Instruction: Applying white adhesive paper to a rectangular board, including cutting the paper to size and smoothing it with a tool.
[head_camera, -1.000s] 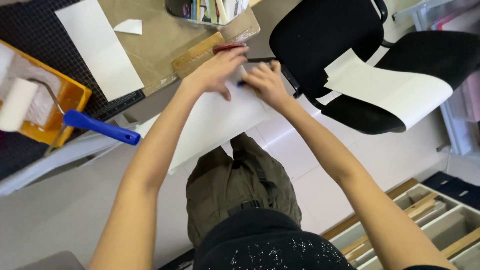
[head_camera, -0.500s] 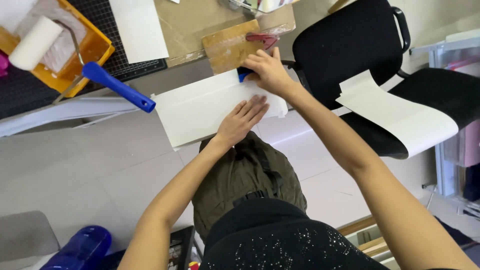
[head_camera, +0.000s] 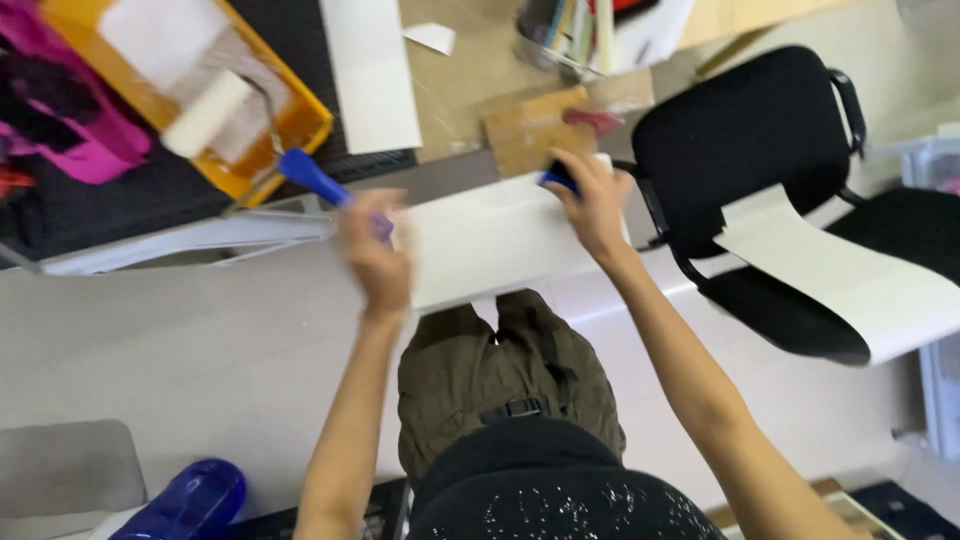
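At frame centre we press our right hand (head_camera: 597, 203), gripping a small blue tool (head_camera: 558, 180), onto the white sheet (head_camera: 495, 240), our blurred left hand (head_camera: 375, 255) seemingly flat at its left edge, smoothing it.

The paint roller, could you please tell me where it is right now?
In the head view, the paint roller lies upper left in the orange tray, its blue handle pointing toward the left hand.

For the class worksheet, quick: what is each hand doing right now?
Left hand: blurred, at the left end of the white sheet; grip cannot be told.
Right hand: closed on a small blue tool, pressed on the sheet.
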